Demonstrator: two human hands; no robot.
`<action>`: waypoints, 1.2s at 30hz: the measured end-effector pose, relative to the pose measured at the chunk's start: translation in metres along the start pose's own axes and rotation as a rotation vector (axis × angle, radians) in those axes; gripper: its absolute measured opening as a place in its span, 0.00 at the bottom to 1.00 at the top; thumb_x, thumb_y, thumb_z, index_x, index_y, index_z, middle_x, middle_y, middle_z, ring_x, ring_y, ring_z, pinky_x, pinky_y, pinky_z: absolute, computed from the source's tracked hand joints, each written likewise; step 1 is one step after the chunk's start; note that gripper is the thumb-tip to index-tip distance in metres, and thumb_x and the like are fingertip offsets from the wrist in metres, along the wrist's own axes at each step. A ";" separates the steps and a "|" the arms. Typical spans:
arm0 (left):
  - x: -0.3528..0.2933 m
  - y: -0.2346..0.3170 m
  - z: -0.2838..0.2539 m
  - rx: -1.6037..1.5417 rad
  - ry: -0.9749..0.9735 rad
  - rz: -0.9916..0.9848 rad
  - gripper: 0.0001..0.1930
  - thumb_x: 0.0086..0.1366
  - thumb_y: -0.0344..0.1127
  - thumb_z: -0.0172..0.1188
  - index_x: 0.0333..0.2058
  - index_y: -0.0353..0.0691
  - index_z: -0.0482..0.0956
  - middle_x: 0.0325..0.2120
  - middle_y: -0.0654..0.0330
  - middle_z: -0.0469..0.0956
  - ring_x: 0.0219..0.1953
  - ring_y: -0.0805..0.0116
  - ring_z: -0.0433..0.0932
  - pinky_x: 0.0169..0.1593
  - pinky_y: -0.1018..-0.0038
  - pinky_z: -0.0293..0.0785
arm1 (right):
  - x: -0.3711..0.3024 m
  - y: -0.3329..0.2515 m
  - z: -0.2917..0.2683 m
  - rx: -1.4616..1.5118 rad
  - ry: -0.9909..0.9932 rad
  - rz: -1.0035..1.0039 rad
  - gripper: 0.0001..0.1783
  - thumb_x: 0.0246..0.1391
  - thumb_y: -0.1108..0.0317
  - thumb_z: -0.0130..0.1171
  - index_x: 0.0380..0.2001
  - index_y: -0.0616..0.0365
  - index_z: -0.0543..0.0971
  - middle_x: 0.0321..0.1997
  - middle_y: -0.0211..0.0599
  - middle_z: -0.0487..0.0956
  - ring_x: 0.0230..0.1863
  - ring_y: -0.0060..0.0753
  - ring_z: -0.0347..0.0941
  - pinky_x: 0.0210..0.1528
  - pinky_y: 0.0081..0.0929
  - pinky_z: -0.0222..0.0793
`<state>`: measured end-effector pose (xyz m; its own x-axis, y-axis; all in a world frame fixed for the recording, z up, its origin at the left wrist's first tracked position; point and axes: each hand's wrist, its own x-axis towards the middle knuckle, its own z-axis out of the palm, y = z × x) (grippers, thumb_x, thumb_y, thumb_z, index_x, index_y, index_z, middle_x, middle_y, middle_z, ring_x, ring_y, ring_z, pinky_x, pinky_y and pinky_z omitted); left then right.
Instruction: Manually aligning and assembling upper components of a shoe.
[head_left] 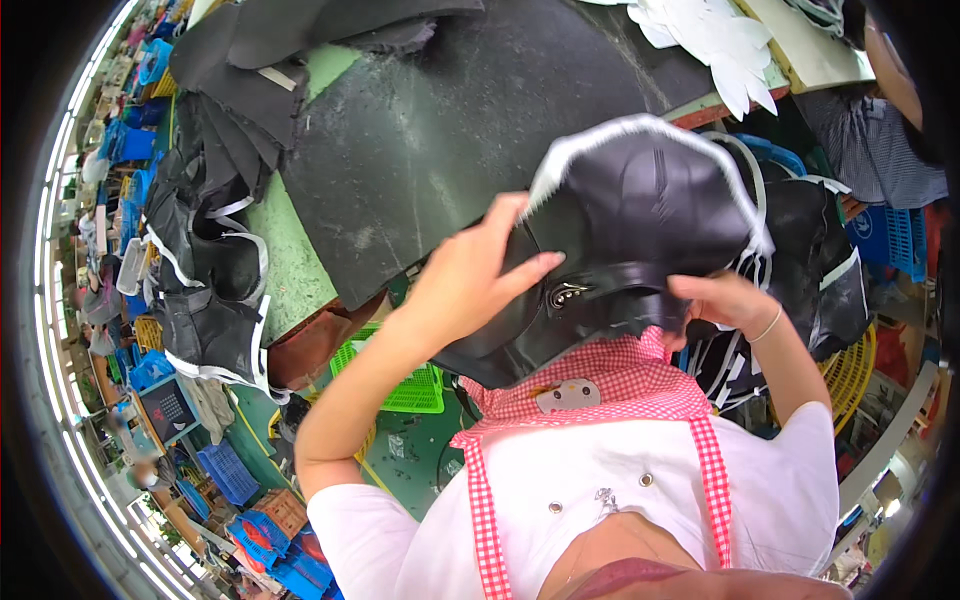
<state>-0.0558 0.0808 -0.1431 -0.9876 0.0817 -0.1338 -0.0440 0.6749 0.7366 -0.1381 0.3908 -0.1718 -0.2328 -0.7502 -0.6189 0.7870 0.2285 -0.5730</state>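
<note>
A glossy black leather piece, which looks like a shoe upper, is held up over the near edge of the worktable. A white border curves around its far edge, and a small metal fitting sits near its middle. My left hand grips its left side, thumb laid on the black face and fingers at the white-edged rim. At the lower right my right hand is closed on the folded near part, its fingertips partly hidden behind it. The underside of the piece is out of sight.
A black mat covers the worktable. Dark sheets lie at the far left, with white-edged black pieces hanging below; others hang at right. White cut pieces lie far right. A green basket stands below.
</note>
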 end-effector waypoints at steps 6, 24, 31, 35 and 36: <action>-0.020 -0.070 0.067 0.054 -0.111 -0.148 0.28 0.55 0.50 0.70 0.45 0.39 0.69 0.32 0.49 0.81 0.36 0.50 0.81 0.39 0.65 0.75 | -0.024 -0.039 0.021 -0.911 -0.244 0.441 0.24 0.61 0.49 0.57 0.30 0.62 0.83 0.23 0.36 0.83 0.27 0.27 0.82 0.30 0.18 0.76; -0.031 -0.093 0.071 0.152 0.229 -0.055 0.09 0.62 0.39 0.59 0.36 0.42 0.78 0.31 0.54 0.79 0.35 0.51 0.79 0.35 0.60 0.75 | 0.150 -0.014 -0.003 -1.515 0.302 -0.742 0.16 0.44 0.60 0.69 0.36 0.57 0.80 0.35 0.43 0.79 0.39 0.46 0.76 0.41 0.37 0.72; -0.022 -0.054 0.005 0.075 0.158 0.395 0.12 0.57 0.29 0.62 0.41 0.44 0.79 0.35 0.59 0.77 0.40 0.56 0.77 0.43 0.63 0.74 | 0.110 -0.069 0.008 -1.454 0.166 -1.103 0.10 0.48 0.69 0.67 0.36 0.54 0.80 0.39 0.37 0.82 0.40 0.40 0.79 0.42 0.31 0.75; 0.044 -0.041 -0.020 0.094 0.219 0.439 0.09 0.57 0.26 0.62 0.38 0.42 0.82 0.32 0.59 0.80 0.38 0.58 0.79 0.43 0.66 0.75 | 0.131 -0.168 -0.020 -1.275 0.515 -1.053 0.07 0.57 0.73 0.59 0.37 0.62 0.82 0.37 0.38 0.83 0.36 0.30 0.80 0.40 0.25 0.74; 0.068 -0.039 -0.020 0.073 0.241 0.499 0.08 0.58 0.27 0.62 0.38 0.42 0.81 0.33 0.59 0.80 0.38 0.58 0.79 0.44 0.66 0.75 | 0.136 -0.193 -0.033 -1.385 0.660 -1.043 0.09 0.58 0.70 0.58 0.39 0.61 0.82 0.38 0.40 0.83 0.35 0.30 0.79 0.40 0.23 0.74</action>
<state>-0.1239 0.0457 -0.1674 -0.8926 0.2402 0.3815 0.4402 0.6468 0.6228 -0.3408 0.2653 -0.1627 -0.6810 -0.6478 0.3414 -0.6956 0.4266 -0.5781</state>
